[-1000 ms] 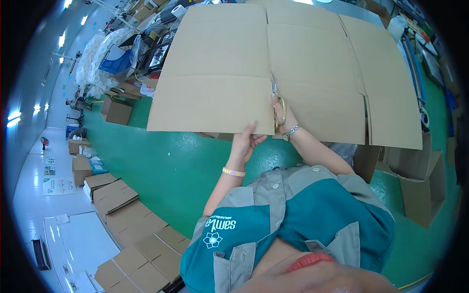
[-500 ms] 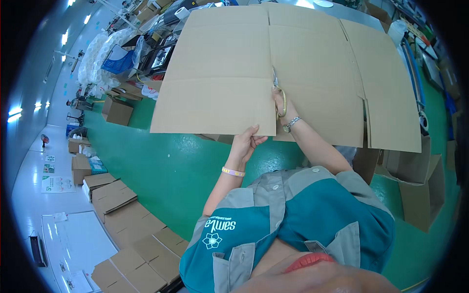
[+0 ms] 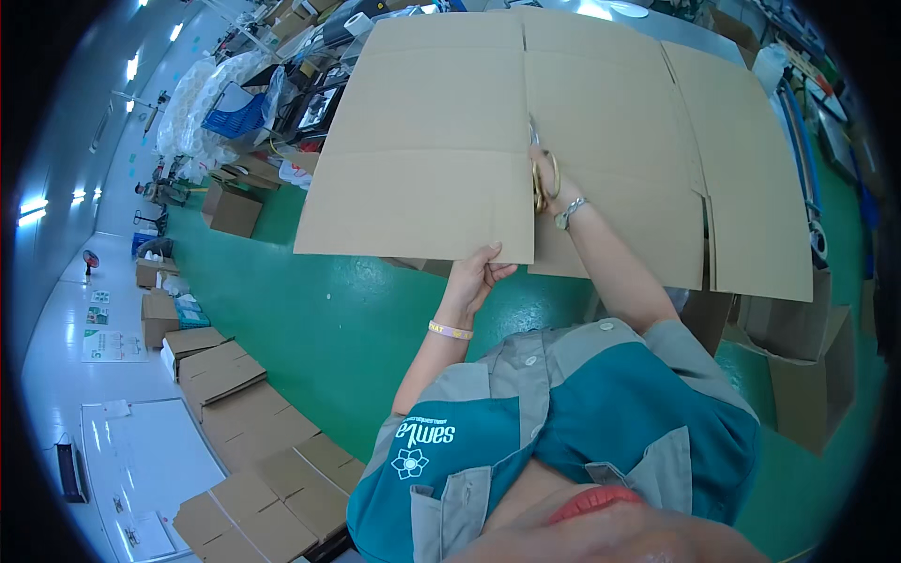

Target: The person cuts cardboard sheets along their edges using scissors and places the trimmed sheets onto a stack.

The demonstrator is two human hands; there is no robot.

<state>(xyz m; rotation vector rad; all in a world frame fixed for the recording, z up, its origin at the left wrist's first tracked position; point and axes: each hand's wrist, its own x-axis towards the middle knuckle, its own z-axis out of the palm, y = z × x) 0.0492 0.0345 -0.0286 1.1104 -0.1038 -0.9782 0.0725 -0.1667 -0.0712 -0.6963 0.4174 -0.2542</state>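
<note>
A large flat cardboard sheet [image 3: 422, 113] lies before me with slits between its panels. My left hand [image 3: 481, 272] pinches the near edge of the left panel, thumb on top and fingers beneath. My right hand [image 3: 557, 185] is closed round the gold-handled scissors [image 3: 554, 174], at the slit between the left and middle panels. The blades point away from me along that slit. Their tips are partly out of sight in the cut line. The near part of the slit is parted, with the left panel's edge slightly over the middle one.
Open cardboard boxes [image 3: 809, 394] stand at the right on the green floor [image 3: 319, 328]. Flattened cartons [image 3: 249, 422] are piled at the lower left. A blue basket [image 3: 235, 117] and clear plastic wrap [image 3: 188, 113] sit at the far left.
My right hand and the scissors have shifted slightly away from me along the slit, and the handles have spread apart. My left hand keeps its hold on the cardboard.
</note>
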